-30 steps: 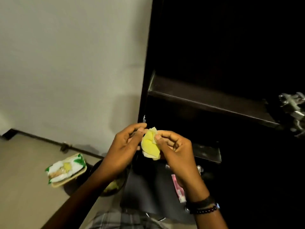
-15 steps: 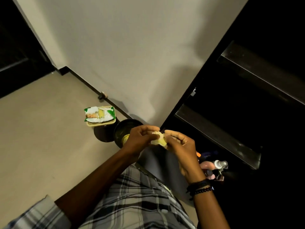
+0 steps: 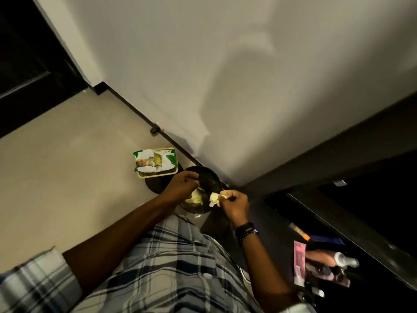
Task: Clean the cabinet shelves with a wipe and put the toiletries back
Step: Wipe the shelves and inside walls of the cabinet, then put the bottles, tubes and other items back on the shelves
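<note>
Released from the wipe, the left hand [image 3: 182,187] hangs over the near-left rim of the black bin [image 3: 209,177], fingers loosely curled and nothing visible in its grip. A second ago it pinched the wipe together with the right hand, in front of the cabinet shelves. Since then the view has also swung down and left, from the cabinet to the floor by the wall.

Far left of that hand, the wipe packet [image 3: 155,162] lies on the floor just beside the bin, its flap seemingly open. Inside the bin, under the left hand, a crumpled yellow piece [image 3: 195,198] already lies.

Right of it, the wipe [image 3: 214,199] is bunched into a small yellow-white wad at the bin's right rim, pinched between the thumb and fingertips of the right hand [image 3: 235,205]. That grip is closed tightly on it and alone carries it.

I judge this wipe is spent and about to be dropped in. After that comes a fresh one from the packet or the return of the toiletries.

Those toiletries [image 3: 327,260], a pink tube [image 3: 299,265] among them, lie untouched at the near right, below the dark shelf [image 3: 361,242].
</note>
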`<state>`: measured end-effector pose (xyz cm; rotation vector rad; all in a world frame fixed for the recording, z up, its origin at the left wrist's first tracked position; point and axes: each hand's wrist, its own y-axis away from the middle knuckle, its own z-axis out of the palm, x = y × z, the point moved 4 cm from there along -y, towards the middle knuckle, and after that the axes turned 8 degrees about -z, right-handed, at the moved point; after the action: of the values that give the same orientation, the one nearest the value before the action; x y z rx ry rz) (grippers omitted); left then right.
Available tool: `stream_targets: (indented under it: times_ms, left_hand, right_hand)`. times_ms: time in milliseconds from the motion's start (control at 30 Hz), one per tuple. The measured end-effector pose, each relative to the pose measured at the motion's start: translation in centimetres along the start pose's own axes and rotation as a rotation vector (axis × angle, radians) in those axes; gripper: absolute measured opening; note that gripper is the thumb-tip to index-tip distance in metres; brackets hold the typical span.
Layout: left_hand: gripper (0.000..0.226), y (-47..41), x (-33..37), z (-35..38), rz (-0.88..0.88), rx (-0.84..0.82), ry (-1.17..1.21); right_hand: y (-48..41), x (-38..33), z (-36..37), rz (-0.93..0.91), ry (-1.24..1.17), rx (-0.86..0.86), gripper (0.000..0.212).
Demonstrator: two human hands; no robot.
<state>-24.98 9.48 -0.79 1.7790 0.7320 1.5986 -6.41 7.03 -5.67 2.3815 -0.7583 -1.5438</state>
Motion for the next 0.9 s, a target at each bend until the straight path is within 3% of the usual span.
stream_targets:
  times_ms: [367, 500, 567, 667, 900]
  left_hand:
    - [0.020, -3.7, -0.4, -8.4, 0.100, 0.051, -0.322]
    - [0.027, -3.6, -1.9, -10.3, 0.098, 0.052, -0.367]
    - [0.017, -3.8, -2.9, -11.0, 0.088, 0.060, -0.397]
    - [0.017, -4.0, -4.1, -11.1, 0.079, 0.076, -0.451]
    - [0.020, -3.4, -4.1, -5.6, 0.143, -0.060, -0.524]
  right_hand:
    - [-8.9, 1.8, 7.7, 0.159, 0.127, 0.023, 0.017]
    - [-11.1, 2.9, 8.7, 0.118, 0.160, -0.032, 0.025]
    - [-11.7, 3.7, 8.9, 0.095, 0.188, -0.071, 0.031]
    - [-11.1, 5.2, 8.7, 0.141, 0.209, -0.098, 0.034]
    - [-7.6, 11.9, 7.5, 0.159, -0.024, -0.118, 0.041]
